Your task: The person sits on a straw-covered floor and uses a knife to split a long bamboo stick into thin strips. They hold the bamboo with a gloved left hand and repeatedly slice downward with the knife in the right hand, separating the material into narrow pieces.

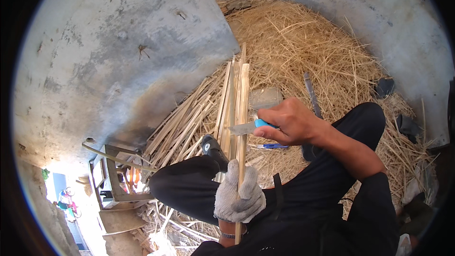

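Observation:
My left hand (239, 196), in a pale knitted glove, is closed around a long bamboo strip (244, 95) that points away from me; its near end comes out below the glove toward my lap. Bare and closed, my right hand (294, 121) grips a knife (244, 129) by its blue handle. The blade lies across the strip, a little beyond the glove. More long strips (223, 102) lie just left of the held one, between my legs.
Beyond my feet, a big heap of shavings (308, 42) spreads up to the wall (369, 9). A bundle of split strips (175, 123) leans at the left. A blue-handled tool (272, 146) lies under my right wrist. A wooden frame (106, 180) stands near the bright opening.

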The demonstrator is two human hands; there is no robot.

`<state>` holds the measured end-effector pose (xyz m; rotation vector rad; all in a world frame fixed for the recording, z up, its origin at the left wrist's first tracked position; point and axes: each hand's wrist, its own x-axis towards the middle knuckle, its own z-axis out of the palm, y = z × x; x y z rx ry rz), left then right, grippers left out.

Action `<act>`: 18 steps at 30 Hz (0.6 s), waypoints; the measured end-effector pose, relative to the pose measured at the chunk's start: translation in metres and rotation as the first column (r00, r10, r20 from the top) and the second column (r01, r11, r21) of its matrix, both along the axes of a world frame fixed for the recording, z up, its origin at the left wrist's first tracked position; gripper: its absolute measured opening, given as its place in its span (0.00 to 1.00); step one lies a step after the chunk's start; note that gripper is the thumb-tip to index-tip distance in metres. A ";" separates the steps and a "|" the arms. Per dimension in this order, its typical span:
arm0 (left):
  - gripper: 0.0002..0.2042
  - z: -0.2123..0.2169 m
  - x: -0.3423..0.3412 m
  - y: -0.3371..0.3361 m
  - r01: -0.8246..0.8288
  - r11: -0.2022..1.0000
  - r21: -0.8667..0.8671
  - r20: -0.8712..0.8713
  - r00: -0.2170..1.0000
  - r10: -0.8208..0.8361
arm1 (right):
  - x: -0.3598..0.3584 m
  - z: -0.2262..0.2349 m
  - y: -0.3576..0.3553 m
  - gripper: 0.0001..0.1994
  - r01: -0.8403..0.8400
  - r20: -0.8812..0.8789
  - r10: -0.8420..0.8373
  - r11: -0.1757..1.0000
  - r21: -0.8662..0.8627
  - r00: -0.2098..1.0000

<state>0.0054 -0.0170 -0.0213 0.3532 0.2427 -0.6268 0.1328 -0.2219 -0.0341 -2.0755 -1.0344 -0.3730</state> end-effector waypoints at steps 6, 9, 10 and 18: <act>0.30 0.006 0.002 -0.004 0.042 0.999 -0.035 0.046 0.998 -0.040 | 0.005 -0.020 0.007 0.25 0.246 0.080 -0.244 0.969 -0.015 0.967; 0.30 0.003 -0.002 -0.002 0.117 0.993 0.004 0.049 0.992 -0.117 | 0.044 -0.016 -0.014 0.24 0.474 -0.043 -0.476 0.879 -0.052 0.878; 0.29 0.006 -0.006 -0.004 0.152 0.988 0.004 0.062 0.986 -0.152 | 0.051 -0.015 -0.022 0.23 0.541 -0.113 -0.548 0.836 -0.088 0.829; 0.25 0.014 -0.014 -0.008 0.059 0.982 0.178 0.122 0.989 -0.082 | 0.032 -0.015 -0.015 0.25 0.423 -0.163 -0.398 0.891 0.163 0.903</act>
